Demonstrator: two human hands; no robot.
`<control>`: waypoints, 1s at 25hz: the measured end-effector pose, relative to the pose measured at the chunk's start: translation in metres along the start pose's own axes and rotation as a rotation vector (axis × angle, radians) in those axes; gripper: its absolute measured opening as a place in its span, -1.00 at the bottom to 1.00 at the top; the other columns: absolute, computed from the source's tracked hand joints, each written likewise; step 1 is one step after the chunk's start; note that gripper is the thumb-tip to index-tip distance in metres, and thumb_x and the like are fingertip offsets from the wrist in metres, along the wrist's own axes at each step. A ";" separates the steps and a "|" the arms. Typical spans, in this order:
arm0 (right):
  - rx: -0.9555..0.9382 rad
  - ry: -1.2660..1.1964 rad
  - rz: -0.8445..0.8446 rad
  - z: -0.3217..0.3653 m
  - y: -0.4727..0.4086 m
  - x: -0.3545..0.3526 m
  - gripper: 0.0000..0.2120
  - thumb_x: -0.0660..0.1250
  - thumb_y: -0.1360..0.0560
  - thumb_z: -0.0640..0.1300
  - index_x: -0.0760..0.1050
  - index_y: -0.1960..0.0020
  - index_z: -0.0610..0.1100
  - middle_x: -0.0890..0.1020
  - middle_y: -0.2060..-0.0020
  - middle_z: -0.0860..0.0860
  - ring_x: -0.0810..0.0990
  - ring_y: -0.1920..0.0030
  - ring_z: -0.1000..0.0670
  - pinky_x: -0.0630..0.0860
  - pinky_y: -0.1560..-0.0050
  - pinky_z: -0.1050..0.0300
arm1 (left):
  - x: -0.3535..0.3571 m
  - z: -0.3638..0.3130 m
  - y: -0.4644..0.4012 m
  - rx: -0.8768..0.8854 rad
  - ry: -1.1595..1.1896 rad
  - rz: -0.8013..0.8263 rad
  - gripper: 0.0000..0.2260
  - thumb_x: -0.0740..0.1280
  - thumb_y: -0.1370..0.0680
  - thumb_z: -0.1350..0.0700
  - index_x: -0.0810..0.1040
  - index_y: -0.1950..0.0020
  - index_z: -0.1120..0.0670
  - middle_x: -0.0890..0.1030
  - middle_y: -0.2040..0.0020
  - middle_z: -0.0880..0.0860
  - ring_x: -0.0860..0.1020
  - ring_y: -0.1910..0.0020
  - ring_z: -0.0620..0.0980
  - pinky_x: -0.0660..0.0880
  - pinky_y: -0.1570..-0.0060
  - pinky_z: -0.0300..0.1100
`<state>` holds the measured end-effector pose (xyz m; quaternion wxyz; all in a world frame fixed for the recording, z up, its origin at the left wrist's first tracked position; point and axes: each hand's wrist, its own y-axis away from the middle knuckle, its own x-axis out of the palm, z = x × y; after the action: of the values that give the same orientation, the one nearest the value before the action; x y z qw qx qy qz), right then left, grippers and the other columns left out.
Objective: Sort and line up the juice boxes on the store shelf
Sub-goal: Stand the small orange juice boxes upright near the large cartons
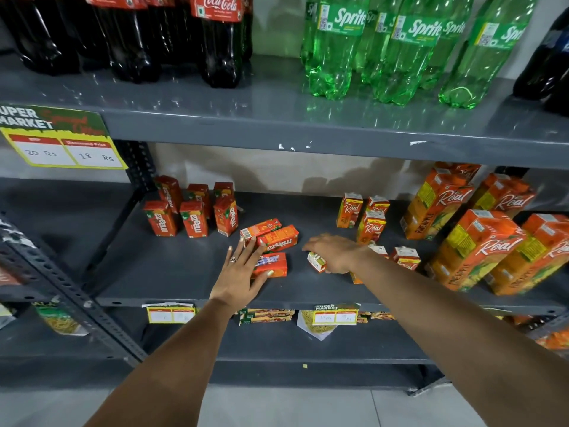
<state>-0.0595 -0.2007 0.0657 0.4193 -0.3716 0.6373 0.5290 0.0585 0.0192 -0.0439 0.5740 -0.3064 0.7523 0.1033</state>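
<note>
On the grey middle shelf [191, 272], several small red Maaza juice boxes [192, 218] stand upright at the back left. Three more Maaza boxes lie flat mid-shelf; one [278, 238] is at my fingertips. My left hand [243, 272] is spread open, resting on the nearest flat Maaza box [274, 266]. My right hand [334, 252] covers a small orange Real juice box [315, 261] lying on its side, fingers curled over it. Three small Real boxes [371, 224] stand upright behind it, and two others [406, 257] sit beside my right wrist.
Large Real pineapple cartons [474, 245] crowd the shelf's right end. The shelf above holds Coca-Cola bottles [220, 41] and green Sprite bottles [335, 47]. Price tags [61, 140] hang on the shelf edges. A perforated steel upright [70, 297] slants at left. Snack packs fill the lower shelf.
</note>
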 end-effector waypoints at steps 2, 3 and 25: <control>-0.015 0.006 0.007 0.003 -0.006 0.007 -0.27 0.49 -0.38 -0.30 0.30 -0.47 -0.02 0.38 -0.46 -0.04 0.32 -0.45 -0.12 0.32 -0.37 -0.05 | 0.001 0.002 0.001 -0.001 0.016 -0.032 -0.38 0.07 -0.59 -0.25 -0.02 -0.57 -0.08 -0.03 -0.59 -0.01 -0.22 -0.54 -0.04 -0.34 -0.44 -0.10; -0.017 0.001 0.011 0.003 -0.009 0.010 -0.30 0.47 -0.39 -0.30 0.33 -0.46 -0.02 0.41 -0.43 -0.05 0.36 -0.42 -0.13 0.36 -0.35 -0.05 | 0.001 0.003 0.002 0.000 0.018 -0.041 -0.39 0.10 -0.59 -0.23 0.00 -0.57 -0.07 -0.02 -0.60 -0.01 -0.22 -0.54 -0.05 -0.32 -0.45 -0.09; 0.294 -0.314 -0.091 -0.008 0.030 -0.043 -0.70 0.45 -0.42 0.02 0.48 0.28 -0.17 0.53 0.28 -0.08 0.55 0.22 -0.08 0.37 0.37 0.14 | 0.002 0.003 0.001 0.007 -0.002 -0.051 -0.33 -0.06 -0.54 -0.36 0.00 -0.58 -0.08 0.02 -0.59 0.02 -0.17 -0.55 -0.03 -0.30 -0.47 -0.05</control>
<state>-0.0720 -0.2022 0.1176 0.5864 -0.2479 0.6173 0.4622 0.0599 0.0212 -0.0475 0.5783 -0.3232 0.7440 0.0865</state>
